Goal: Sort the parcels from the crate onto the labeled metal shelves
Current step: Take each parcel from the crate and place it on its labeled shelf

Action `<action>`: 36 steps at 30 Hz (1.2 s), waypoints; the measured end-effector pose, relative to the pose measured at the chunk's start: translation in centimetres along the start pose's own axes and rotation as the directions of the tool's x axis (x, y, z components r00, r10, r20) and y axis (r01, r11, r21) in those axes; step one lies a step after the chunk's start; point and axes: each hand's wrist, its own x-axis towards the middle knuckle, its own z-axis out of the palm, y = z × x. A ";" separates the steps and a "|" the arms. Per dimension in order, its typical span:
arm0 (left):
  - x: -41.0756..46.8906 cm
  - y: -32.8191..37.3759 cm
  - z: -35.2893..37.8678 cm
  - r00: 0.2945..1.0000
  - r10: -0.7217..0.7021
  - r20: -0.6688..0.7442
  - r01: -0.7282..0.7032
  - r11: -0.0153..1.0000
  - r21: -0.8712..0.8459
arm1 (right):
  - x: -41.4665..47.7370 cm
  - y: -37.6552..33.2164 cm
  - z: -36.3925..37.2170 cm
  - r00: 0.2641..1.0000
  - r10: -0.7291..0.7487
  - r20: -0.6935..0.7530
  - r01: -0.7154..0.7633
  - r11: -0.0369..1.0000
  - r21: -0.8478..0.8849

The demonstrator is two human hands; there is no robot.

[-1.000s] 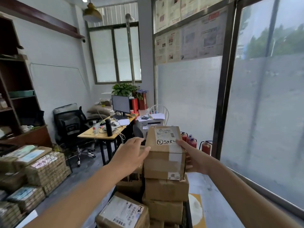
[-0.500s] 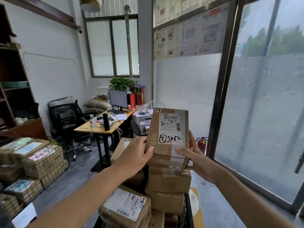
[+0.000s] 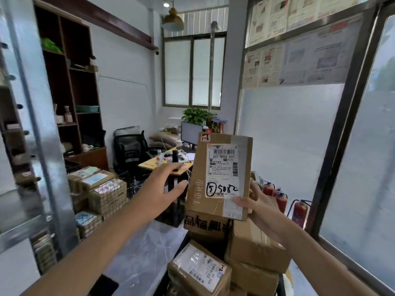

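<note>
A brown cardboard parcel (image 3: 218, 178) is held upright in front of me, its white label facing me with a circled 5 and "5082" handwritten on it. My right hand (image 3: 257, 207) grips its lower right corner, thumb on the front. My left hand (image 3: 164, 189) is spread just left of the parcel, fingers straight, thumb near its left edge, apart from it. Below the parcel, more cardboard parcels (image 3: 254, 246) are piled in the black crate (image 3: 281, 284). A metal shelf upright (image 3: 36, 124) stands at the left edge.
Taped bundles and boxes (image 3: 100, 189) are stacked on the floor at left. A dark wooden bookcase (image 3: 72, 88), an office chair (image 3: 130, 148) and a desk with a monitor (image 3: 171, 163) stand behind. Red fire extinguishers (image 3: 299, 210) sit by the frosted glass wall on the right.
The parcel has been lifted higher off the pile and stood upright. My left hand has let go and moved off to the left. My view has swung left, bringing the metal shelf upright into sight.
</note>
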 end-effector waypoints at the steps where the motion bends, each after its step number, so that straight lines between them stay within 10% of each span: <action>1: -0.4 -0.5 -1.2 0.999 -0.030 -0.031 0.031 0.999 0.026 | 0.5 0.2 0.7 1.000 0.000 0.028 -0.001 1.000 0.015; 16: -12.6 -3.3 -12.6 0.896 -0.345 -0.279 0.405 0.894 0.194 | 5.3 3.3 14.4 0.833 0.013 0.553 -0.088 0.990 0.110; 36: -34.5 4.0 -24.2 0.816 -0.486 -0.314 0.559 0.801 0.213 | -8.4 2.9 34.8 0.577 0.000 0.817 -0.161 0.980 0.114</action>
